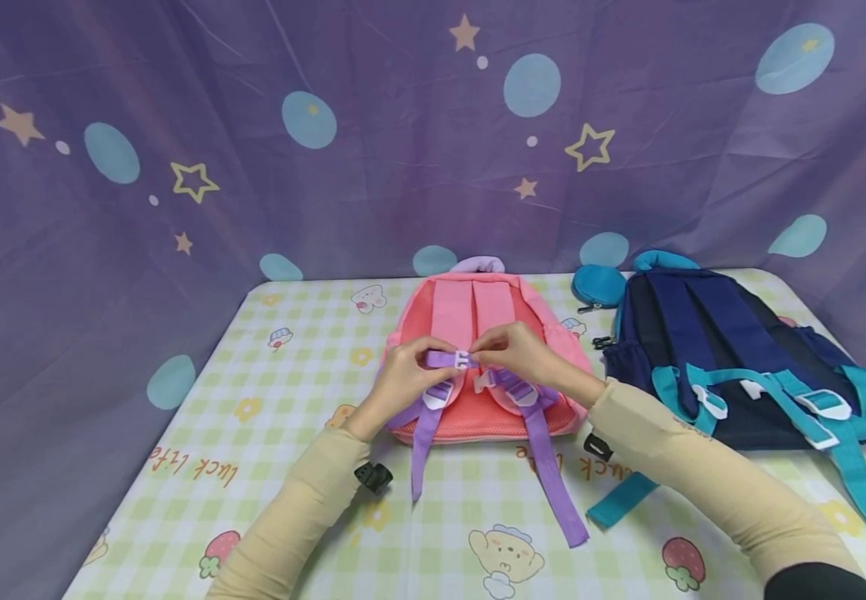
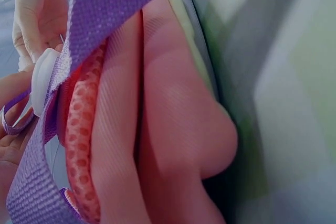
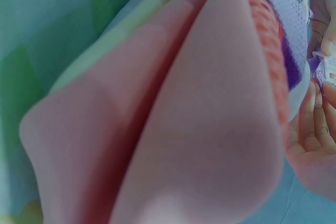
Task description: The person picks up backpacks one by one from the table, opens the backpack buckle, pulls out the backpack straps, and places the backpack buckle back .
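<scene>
A pink backpack (image 1: 496,417) lies with its shoulder straps facing up. Over its middle, my left hand (image 1: 406,371) pinches a purple strap (image 1: 440,359) that carries a white plastic buckle (image 1: 462,360). From the other side my right hand (image 1: 518,350) pinches the short purple webbing at the buckle's right edge. Just below the right fingertips, a second white buckle piece (image 1: 485,381) hangs on the right shoulder strap. Two long purple strap tails (image 1: 553,479) trail toward the front. In the left wrist view, purple webbing (image 2: 44,177) and the bag's pink side (image 2: 173,114) partly cover both hands.
To the right lies a navy backpack (image 1: 725,333) with teal straps (image 1: 763,379) and white buckles. A round teal pouch (image 1: 599,286) sits beside its top. Both bags rest on a checked tablecloth (image 1: 297,400), and a purple curtain (image 1: 417,200) hangs behind the table.
</scene>
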Available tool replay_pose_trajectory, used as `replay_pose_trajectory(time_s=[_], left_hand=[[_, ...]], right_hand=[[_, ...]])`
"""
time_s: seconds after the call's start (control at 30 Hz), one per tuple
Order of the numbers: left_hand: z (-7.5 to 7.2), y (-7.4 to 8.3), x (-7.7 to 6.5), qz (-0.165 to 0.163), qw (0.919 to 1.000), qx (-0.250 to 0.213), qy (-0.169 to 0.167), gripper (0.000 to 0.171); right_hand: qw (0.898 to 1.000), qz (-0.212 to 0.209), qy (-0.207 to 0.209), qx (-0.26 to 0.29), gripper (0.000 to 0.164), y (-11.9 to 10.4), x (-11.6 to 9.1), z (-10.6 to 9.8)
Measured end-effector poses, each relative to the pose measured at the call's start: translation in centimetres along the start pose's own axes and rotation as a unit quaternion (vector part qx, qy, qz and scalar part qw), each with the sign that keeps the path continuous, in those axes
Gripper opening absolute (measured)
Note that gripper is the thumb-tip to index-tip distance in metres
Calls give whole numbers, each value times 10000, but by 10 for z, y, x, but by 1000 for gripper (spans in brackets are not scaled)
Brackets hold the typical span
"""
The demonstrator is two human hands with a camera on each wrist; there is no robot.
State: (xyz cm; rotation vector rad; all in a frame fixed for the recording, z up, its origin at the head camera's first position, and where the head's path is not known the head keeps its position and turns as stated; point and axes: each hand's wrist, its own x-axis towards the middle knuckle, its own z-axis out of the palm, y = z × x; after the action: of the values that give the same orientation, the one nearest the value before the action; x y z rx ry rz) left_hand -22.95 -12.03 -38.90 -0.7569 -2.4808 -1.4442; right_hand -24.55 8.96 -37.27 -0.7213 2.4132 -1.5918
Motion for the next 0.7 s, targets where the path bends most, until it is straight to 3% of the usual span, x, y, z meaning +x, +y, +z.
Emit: replay_pose_trajectory(time_s=[0.37,0.7], left_hand=[[1,-1,0,119,9998,144,-49,26],[3,0,1,-37,9999,134,-14,26]], right_hand=[[10000,25,-2,50,16,0,0,2],[10000,38,83,-10,21,0,-5,-1]])
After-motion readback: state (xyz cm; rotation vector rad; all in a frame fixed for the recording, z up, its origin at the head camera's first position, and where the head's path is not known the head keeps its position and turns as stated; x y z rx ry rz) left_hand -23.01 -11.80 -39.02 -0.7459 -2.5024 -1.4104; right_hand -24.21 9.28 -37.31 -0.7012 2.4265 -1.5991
